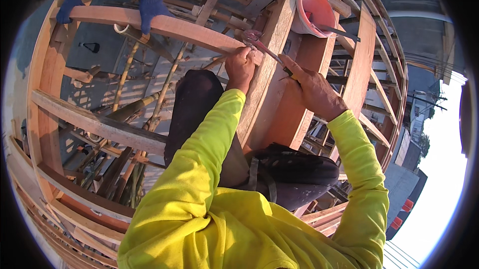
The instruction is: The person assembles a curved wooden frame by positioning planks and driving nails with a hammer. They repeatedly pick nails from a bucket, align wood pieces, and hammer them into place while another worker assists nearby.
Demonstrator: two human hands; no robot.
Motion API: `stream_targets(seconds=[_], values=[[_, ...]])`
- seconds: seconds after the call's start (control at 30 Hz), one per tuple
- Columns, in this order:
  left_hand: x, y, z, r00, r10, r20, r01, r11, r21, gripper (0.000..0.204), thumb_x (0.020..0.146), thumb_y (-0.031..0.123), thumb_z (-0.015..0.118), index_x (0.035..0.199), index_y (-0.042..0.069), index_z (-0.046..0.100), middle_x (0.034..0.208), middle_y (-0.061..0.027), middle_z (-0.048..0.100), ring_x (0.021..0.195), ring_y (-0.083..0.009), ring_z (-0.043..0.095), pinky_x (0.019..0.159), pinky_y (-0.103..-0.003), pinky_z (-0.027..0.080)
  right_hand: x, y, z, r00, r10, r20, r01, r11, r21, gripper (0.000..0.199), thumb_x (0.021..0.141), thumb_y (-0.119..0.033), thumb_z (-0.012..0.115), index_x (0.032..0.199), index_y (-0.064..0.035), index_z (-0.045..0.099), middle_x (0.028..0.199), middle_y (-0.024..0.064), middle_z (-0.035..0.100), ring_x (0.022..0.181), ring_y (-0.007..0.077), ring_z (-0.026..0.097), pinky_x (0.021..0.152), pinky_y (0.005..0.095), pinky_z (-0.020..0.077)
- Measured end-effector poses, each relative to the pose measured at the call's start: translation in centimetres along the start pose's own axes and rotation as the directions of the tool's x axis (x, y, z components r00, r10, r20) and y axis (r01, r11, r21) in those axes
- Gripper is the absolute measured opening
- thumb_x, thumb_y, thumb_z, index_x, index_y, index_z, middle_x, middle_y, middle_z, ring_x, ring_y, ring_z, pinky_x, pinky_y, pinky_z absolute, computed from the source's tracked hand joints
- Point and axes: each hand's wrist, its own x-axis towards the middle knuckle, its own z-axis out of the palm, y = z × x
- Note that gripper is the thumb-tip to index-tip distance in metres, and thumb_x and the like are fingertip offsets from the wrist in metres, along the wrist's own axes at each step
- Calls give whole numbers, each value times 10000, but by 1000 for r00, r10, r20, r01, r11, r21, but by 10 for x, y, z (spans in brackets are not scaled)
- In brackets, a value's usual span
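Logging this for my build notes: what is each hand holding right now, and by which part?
The right hand grips a brush by the lower end of its handle. The left hand holds nothing; it presses on the wooden plank.

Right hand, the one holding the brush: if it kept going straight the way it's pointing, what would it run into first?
The right hand points up and left along the brush. Going on, it would likely first meet the wooden beam under the brush, right beside the left hand. Depth is hard to judge.
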Motion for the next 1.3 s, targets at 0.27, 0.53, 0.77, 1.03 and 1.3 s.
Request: stream_targets(seconds=[0.27, 0.53, 0.77, 1.03, 1.3], values=[[0, -2, 5, 1000, -13, -25, 12, 999, -37, 161, 835, 69, 639, 953, 27, 739, 912, -156, 720, 842, -345, 691, 753, -399, 532, 7, -27, -4, 989, 24, -143, -2, 988, 157, 639, 956, -76, 609, 1536, -106, 342, 1148, 248, 668, 1030, 438, 663, 870, 462, 543], [-2, -1, 1, 999, -35, -17, 35, 998, -50, 196, 828, 50, 621, 982, 10, 737, 922, -180, 717, 856, -352, 694, 767, -405, 530, 16, -33, -5, 957, -34, -288, 100, 972, 215, 625, 951, -127, 605, 1526, -147, 362, 991, 244, 670, 898, 436, 670, 781, 514, 547], [9, 13, -10, 991, -104, 82, 108, 993, -51, 191, 888, 66, 597, 1016, -14, 713, 959, -230, 696, 900, -399, 675, 769, -433, 536, 16, -15, -25, 999, 10, -42, -7, 997, 78, 621, 947, -110, 597, 1525, -159, 375, 945, 235, 664, 842, 435, 666, 737, 518, 533], [13, -31, -8, 885, -374, -275, 176, 818, -547, 166, 908, 11, 586, 1027, -42, 689, 988, -177, 697, 888, -295, 672, 836, -362, 532, 15, -9, -21, 973, 121, 198, -103, 990, -98, 640, 971, -123, 605, 1549, -128, 331, 1059, 254, 685, 946, 427, 683, 822, 453, 552], [54, 1, -67, 532, -771, -351, 616, 636, -464, 553, 881, 181, 706, 1249, -127, 431, 1119, -214, 587, 1080, -293, 599, 974, -426, 498, 21, -58, -10, 946, -48, -321, 112, 977, 182, 617, 944, -103, 621, 1512, -139, 384, 916, 233, 687, 880, 441, 673, 778, 489, 543]])
